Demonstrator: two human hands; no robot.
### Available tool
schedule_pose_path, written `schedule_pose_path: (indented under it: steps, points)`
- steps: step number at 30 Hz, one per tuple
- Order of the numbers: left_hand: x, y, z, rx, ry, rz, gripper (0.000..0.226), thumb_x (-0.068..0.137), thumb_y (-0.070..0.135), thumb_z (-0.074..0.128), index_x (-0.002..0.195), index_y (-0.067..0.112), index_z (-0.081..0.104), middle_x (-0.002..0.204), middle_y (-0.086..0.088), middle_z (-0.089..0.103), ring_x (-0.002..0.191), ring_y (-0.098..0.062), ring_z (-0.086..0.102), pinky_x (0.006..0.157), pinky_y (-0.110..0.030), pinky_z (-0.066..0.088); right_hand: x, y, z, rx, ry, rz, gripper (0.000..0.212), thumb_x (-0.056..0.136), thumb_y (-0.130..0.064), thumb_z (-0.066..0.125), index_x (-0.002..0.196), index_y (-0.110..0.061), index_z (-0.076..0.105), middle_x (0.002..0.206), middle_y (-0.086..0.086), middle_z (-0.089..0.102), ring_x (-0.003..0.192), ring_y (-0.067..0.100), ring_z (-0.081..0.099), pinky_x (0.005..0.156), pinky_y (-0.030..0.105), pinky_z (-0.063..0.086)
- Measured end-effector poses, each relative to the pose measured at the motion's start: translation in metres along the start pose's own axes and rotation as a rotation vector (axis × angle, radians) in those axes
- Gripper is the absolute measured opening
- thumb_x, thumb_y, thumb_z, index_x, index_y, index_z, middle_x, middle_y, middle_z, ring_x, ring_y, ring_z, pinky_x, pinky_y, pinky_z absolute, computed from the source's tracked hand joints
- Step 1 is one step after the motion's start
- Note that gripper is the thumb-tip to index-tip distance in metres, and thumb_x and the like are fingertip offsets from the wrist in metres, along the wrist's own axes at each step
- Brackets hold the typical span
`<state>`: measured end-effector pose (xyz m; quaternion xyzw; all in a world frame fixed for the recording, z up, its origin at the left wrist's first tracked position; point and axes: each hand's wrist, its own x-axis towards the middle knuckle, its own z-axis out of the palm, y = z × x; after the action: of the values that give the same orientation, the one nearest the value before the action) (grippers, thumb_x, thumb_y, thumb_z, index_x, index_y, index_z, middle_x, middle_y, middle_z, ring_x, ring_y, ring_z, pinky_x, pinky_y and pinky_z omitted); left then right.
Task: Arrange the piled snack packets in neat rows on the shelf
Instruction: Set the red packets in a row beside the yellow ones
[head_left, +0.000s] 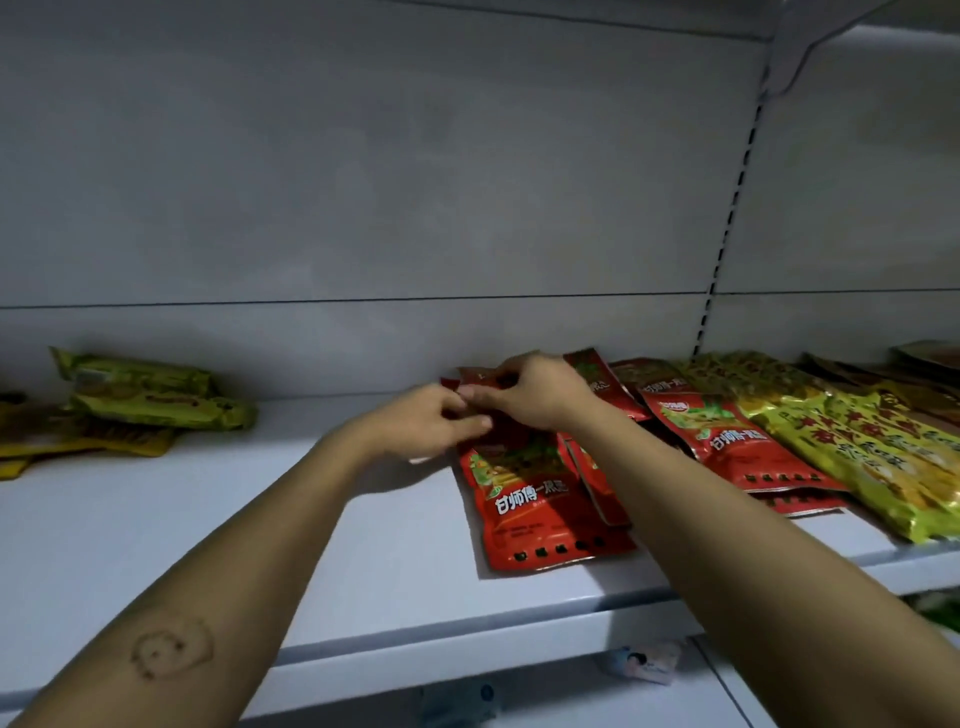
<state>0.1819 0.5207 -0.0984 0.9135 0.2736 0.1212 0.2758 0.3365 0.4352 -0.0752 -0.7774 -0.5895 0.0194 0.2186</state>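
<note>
A red snack packet lies flat on the white shelf, its bottom end toward the front edge. My left hand and my right hand meet over its far end, and both pinch a red packet there. Whether that is the top of the flat packet or a separate one behind it, I cannot tell. More red packets overlap to the right, with yellow-green packets beyond them.
A loose pile of green and yellow packets sits at the shelf's back left. The grey back panel rises behind everything. A slotted upright divides the bays at right. Price tags hang on the shelf's front edge.
</note>
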Motion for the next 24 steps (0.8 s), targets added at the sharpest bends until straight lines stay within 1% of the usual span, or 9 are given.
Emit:
schedule_pose_path:
  steps: [2,4,6,9,12,14,16,19,24]
  points:
    - [0.004,-0.017,-0.011,0.139,0.151,-0.06,0.022,0.093,0.035,0.063,0.078,0.019,0.067,0.078,0.006,0.067,0.077,-0.016,0.064,0.06,-0.025,0.046,0.009,0.001,0.009,-0.051,-0.156,-0.006,0.06,0.088,-0.07,0.049,0.122,-0.025,0.066,0.123,0.004,0.067,0.113,0.024,0.06,0.095,0.035,0.049]
    - [0.009,-0.028,-0.017,0.228,0.163,-0.12,0.025,0.09,0.036,0.061,0.073,0.018,0.063,0.077,0.002,0.065,0.077,-0.019,0.063,0.06,-0.027,0.043,0.012,0.005,0.008,-0.107,-0.179,-0.006,0.057,0.094,-0.064,0.044,0.13,-0.024,0.063,0.129,0.006,0.064,0.115,0.025,0.058,0.095,0.034,0.047]
    - [0.014,-0.025,-0.023,0.26,0.177,-0.154,0.028,0.091,0.042,0.059,0.074,0.02,0.059,0.079,-0.002,0.064,0.076,-0.019,0.06,0.062,-0.028,0.042,0.012,0.012,-0.004,-0.08,-0.168,-0.005,0.046,0.098,-0.05,0.051,0.134,-0.024,0.06,0.135,0.003,0.06,0.119,0.024,0.056,0.094,0.03,0.045]
    - [0.022,-0.015,-0.024,0.278,0.2,-0.029,0.034,0.092,0.057,0.057,0.089,0.023,0.056,0.098,-0.001,0.062,0.086,-0.018,0.059,0.07,-0.031,0.046,0.015,0.03,-0.03,-0.102,-0.083,0.046,0.038,0.097,-0.035,0.058,0.134,-0.026,0.058,0.141,0.001,0.055,0.123,0.023,0.053,0.093,0.03,0.044]
    - [0.027,-0.013,-0.006,0.164,0.033,0.226,0.054,0.089,0.063,0.057,0.133,0.032,0.055,0.131,0.001,0.057,0.116,-0.019,0.057,0.097,-0.038,0.052,0.019,0.05,-0.046,-0.266,-0.062,0.167,0.039,0.095,-0.029,0.06,0.134,-0.029,0.058,0.141,0.003,0.055,0.121,0.026,0.055,0.096,0.037,0.05]
    - [0.035,-0.017,0.008,0.144,-0.049,0.214,0.059,0.093,0.06,0.054,0.145,0.037,0.043,0.145,0.004,0.05,0.125,-0.018,0.054,0.104,-0.04,0.048,0.016,0.06,-0.045,-0.324,-0.115,0.231,0.044,0.092,-0.034,0.064,0.135,-0.027,0.058,0.14,0.004,0.056,0.12,0.026,0.055,0.097,0.036,0.049]
    - [0.041,-0.02,0.017,0.182,-0.051,0.144,0.058,0.094,0.06,0.052,0.147,0.042,0.038,0.148,0.006,0.049,0.127,-0.02,0.054,0.104,-0.043,0.048,0.011,0.065,-0.037,-0.338,-0.175,0.245,0.048,0.09,-0.046,0.066,0.133,-0.027,0.06,0.134,0.004,0.06,0.118,0.025,0.057,0.098,0.035,0.048]
    - [0.044,-0.017,0.025,0.395,0.069,0.09,0.061,0.091,0.07,0.045,0.146,0.044,0.038,0.149,0.005,0.048,0.13,-0.024,0.05,0.104,-0.048,0.045,0.007,0.071,-0.029,-0.328,-0.205,0.24,0.046,0.09,-0.049,0.064,0.131,-0.028,0.06,0.131,0.004,0.062,0.116,0.025,0.057,0.096,0.034,0.047]
    - [0.042,-0.006,0.036,0.433,0.121,0.023,0.063,0.091,0.072,0.04,0.146,0.041,0.038,0.151,-0.001,0.045,0.138,-0.029,0.039,0.109,-0.05,0.038,-0.004,0.08,-0.062,-0.323,-0.016,0.275,0.045,0.095,-0.043,0.06,0.135,-0.024,0.057,0.139,0.005,0.057,0.122,0.027,0.054,0.091,0.032,0.045]
